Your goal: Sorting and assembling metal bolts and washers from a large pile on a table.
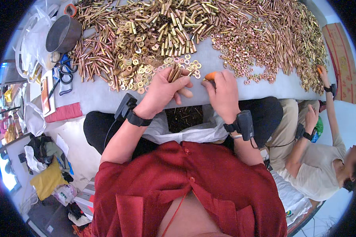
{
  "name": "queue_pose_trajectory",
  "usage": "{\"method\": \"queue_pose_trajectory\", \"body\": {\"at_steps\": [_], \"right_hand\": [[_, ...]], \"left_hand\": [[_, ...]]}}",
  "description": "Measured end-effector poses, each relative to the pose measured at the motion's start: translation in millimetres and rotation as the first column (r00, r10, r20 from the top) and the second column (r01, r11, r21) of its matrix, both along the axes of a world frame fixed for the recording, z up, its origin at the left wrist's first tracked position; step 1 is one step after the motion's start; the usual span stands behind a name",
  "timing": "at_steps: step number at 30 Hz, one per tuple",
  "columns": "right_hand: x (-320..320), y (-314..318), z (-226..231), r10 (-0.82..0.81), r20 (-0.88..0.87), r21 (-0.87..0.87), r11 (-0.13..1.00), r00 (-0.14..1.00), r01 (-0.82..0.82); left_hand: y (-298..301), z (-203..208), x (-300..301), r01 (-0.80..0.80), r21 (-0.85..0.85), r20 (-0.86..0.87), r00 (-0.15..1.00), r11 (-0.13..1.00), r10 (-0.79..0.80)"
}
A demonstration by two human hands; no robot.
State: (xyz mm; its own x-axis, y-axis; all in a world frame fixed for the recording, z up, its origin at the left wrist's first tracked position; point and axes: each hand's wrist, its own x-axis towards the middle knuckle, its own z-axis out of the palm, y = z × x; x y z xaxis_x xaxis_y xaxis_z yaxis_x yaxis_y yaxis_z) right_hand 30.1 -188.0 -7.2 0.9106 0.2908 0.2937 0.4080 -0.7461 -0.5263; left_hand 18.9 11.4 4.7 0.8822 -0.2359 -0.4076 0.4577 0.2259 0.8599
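My left hand (162,93) is closed around a small bundle of brass-coloured metal rods (174,74), whose ends stick up past the fingers. One thin rod end points right, toward my other hand. My right hand (224,94), with an orange finger cover (211,76), is pinched just across from it; whatever sits at its fingertips is too small to name. Flat washers (140,77) lie in a heap beyond my left hand, with metal sleeves (178,37) piled behind them. Small nuts (245,63) are spread beyond my right hand.
A dark bowl (63,34), black-handled scissors (64,77) and plastic bags (33,35) are at the table's left. More rods (281,35) cover the right side. Below the edge, a white sack (162,130) opens over dark contents. A co-worker (316,166) reaches in at right.
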Motion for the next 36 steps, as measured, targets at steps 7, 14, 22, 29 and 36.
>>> {"method": "queue_pose_trajectory", "body": {"at_steps": [7,14,22,29,36], "right_hand": [[1.6,20.8,10.3,-0.077,-0.365,0.528,0.803,0.928,0.275],[-7.6,35.9,5.6,0.046,-0.324,0.633,0.753,0.945,0.18],[5.4,16.8,3.0,0.108,0.183,0.205,0.968,0.977,-0.145],[60.2,-11.3,3.2,-0.106,0.277,-0.386,0.898,0.955,0.211],[57.6,-4.1,4.1,0.03,0.256,-0.193,0.981,0.966,0.021]], "left_hand": [[-5.1,1.0,-2.3,0.013,0.043,-0.012,1.0,0.999,-0.012],[-1.5,0.3,-3.2,0.034,-0.066,-0.034,0.999,0.997,-0.037],[-2.8,0.6,-1.1,-0.033,-0.093,0.025,0.999,0.995,0.035],[-2.9,0.4,-2.1,-0.092,0.012,0.035,0.995,0.996,0.091],[-4.7,-2.2,-2.4,-0.1,0.118,0.031,0.995,0.988,0.097]]}}
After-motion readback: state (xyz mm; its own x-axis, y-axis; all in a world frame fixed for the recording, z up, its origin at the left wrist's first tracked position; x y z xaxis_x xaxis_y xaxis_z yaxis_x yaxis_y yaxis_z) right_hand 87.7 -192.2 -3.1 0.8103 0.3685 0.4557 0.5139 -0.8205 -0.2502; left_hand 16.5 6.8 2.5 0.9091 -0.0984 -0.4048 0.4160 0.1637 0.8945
